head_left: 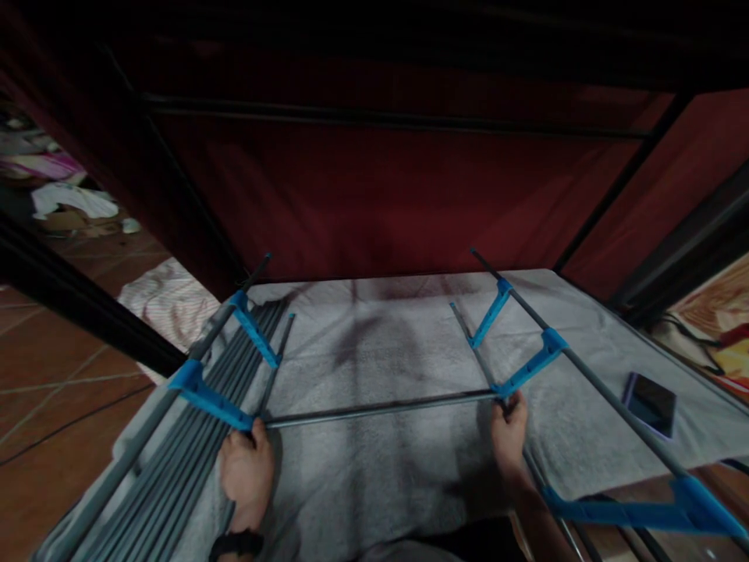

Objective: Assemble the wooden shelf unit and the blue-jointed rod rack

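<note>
A grey metal crossbar [380, 409] runs level between two side frames of grey tubes joined by blue plastic brackets. My left hand [249, 472] is closed around the lower joint of the left frame, by the inner end of a blue bracket [219, 407]. At the other end of the crossbar, my right hand [510, 429] is closed on the joint under the right frame's blue bracket [530, 367]. Each hand's fingers partly cover the tube beneath them. A long outer tube [614, 402] of the right frame stretches towards me to another blue bracket [632, 511].
Several loose grey tubes [181, 460] lie side by side on the left of the grey cloth [380, 343]. A phone [651, 404] rests on the cloth at right. Dark red panels [398, 203] with black bars close off the back. Clothes [73, 199] lie on the tiled floor.
</note>
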Tool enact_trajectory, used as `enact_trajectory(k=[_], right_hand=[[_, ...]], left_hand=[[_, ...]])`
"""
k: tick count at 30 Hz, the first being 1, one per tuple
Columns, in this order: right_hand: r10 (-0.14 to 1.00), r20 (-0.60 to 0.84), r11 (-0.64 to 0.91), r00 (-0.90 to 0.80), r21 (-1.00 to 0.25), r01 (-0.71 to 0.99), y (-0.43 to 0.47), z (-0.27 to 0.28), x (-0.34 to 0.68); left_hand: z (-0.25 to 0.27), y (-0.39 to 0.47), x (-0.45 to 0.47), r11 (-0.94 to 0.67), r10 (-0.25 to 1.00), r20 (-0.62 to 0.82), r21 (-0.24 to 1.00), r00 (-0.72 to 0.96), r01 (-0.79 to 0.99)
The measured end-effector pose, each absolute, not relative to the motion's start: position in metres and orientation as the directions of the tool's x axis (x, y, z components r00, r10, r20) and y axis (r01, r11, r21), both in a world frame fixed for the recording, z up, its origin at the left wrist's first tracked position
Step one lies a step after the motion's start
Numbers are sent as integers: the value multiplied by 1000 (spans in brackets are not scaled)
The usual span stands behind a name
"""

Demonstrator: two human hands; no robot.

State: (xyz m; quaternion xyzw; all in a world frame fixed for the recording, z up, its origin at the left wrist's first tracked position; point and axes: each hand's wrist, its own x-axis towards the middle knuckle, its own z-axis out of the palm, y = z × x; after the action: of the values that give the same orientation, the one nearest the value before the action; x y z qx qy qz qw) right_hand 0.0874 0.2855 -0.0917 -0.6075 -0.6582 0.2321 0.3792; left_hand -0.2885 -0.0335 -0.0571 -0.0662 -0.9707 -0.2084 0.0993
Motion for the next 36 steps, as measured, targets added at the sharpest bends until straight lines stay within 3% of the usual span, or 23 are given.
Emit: enact_trajectory(k=[3, 5, 9, 13, 16, 22, 29, 33, 36], right_hand=[[924, 378, 289, 61, -794, 534, 264, -108, 85], [912, 411, 369, -19, -797, 477, 253, -115, 82], [877, 407, 480, -255, -758, 442, 242, -116, 74], [835, 408, 545, -369, -705, 453, 238, -112, 69], [786, 372, 602, -493, -643, 474, 235, -108, 66], [762, 395, 644, -513, -548, 534, 232, -103, 60], [755, 421, 653, -502, -548, 523, 237, -104, 61], [753, 410, 653, -515, -559, 510, 239, -104, 63], [760, 398, 643, -514, -578, 502, 239, -105, 64]], left_hand=[[-54, -38, -286, 848, 126, 227, 480, -966, 224], [-52, -41, -284, 793, 163, 294, 530, -942, 302], [-46, -43, -277, 729, 177, 412, 556, -894, 400], [-38, -41, -257, 722, 112, 508, 549, -854, 421], [-30, -32, -234, 663, 139, 522, 582, -841, 471], [4, 19, -204, 436, 212, 552, 685, -806, 584], [102, 110, -216, 160, 249, 679, 675, -691, 721], [192, 160, -259, 175, 295, 773, 534, -561, 827], [251, 173, -316, 227, 327, 773, 495, -544, 839]])
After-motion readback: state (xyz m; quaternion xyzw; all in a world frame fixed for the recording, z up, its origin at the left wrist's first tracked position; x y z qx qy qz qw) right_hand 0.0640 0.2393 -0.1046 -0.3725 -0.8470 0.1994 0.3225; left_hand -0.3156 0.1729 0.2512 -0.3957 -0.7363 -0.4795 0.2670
